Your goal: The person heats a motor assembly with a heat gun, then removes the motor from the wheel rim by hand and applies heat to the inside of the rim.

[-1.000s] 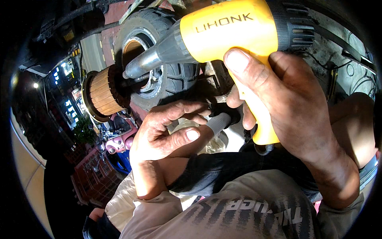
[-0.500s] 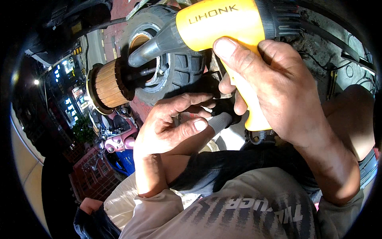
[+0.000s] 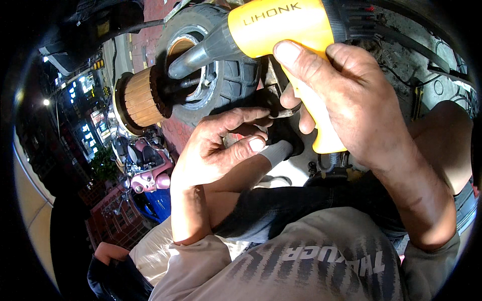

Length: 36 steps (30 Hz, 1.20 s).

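My right hand (image 3: pixel 346 95) is closed around the handle of a yellow heat gun (image 3: pixel 281 27), its thumb along the side of the body. The gun's black tapered nozzle (image 3: pixel 193 61) points left and down toward a motor stator (image 3: pixel 143 98), a round core with brown slats and dark end rims on a dark shaft. From this view I cannot tell how near the nozzle tip is to the core. Below the wheel, my left hand (image 3: pixel 216 145) is open, its fingers loosely bent and the thumb apart from the index finger. No held object shows in it.
A wheel with a black treaded tyre (image 3: pixel 236 83) stands behind the stator. My legs in dark shorts (image 3: pixel 281 210) are beneath my hands. Farther left stands a pink scooter (image 3: pixel 150 178). Another person's arm (image 3: pixel 111 252) shows at lower left. Cables lie on the right-hand ground.
The heat gun and my right hand have shifted slightly upward. The stator appears a little higher and farther right. My left hand has moved slightly, its thumb higher.
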Available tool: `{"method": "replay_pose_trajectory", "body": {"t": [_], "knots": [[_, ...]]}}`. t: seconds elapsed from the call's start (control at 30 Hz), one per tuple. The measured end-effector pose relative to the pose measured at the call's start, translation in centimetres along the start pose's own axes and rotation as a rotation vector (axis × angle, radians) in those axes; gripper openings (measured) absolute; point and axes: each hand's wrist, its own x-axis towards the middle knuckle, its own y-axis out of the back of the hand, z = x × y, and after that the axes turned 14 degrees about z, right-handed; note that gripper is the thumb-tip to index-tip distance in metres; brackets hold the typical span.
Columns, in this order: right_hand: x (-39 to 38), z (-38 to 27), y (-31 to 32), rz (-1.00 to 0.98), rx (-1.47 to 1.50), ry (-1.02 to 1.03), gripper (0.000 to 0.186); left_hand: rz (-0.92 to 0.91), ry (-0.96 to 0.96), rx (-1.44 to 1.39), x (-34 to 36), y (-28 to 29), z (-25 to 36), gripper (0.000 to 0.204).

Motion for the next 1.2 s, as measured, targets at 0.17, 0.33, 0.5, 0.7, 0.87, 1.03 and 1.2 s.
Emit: {"method": "replay_pose_trajectory", "body": {"t": [0.17, 0.33, 0.5, 0.7, 0.87, 1.03, 1.2], "knots": [[0.0, 0.2, 0.2, 0.011, -0.011, 0.014, 0.038, 0.015, -0.056, -0.039, -0.1, -0.2, -0.9, 0.049], [0.0, -0.7, 0.0, 0.013, 0.041, -0.043, 0.040, 0.024, -0.068, -0.024, -0.1, -0.2, -0.9, 0.047], [0.0, -1.7, -0.1, 0.014, 0.147, -0.241, 0.040, 0.019, -0.062, -0.006, -0.1, -0.2, -0.7, 0.046], [0.1, -1.6, 0.0, 0.008, 0.153, -0.293, 0.041, 0.033, -0.093, -0.004, 0.0, -0.3, -1.0, 0.046], [0.1, -2.2, 0.0, 0.022, 0.177, -0.357, 0.041, 0.038, -0.091, -0.014, 0.0, -0.4, -1.1, 0.046], [0.2, -2.1, 0.1, 0.012, 0.178, -0.375, 0.042, 0.038, -0.097, -0.007, 0.1, -0.4, -1.2, 0.046], [0.2, -2.3, 0.1, 0.007, 0.178, -0.384, 0.041, 0.045, -0.105, 0.007, 0.0, -0.4, -1.1, 0.046]]}}
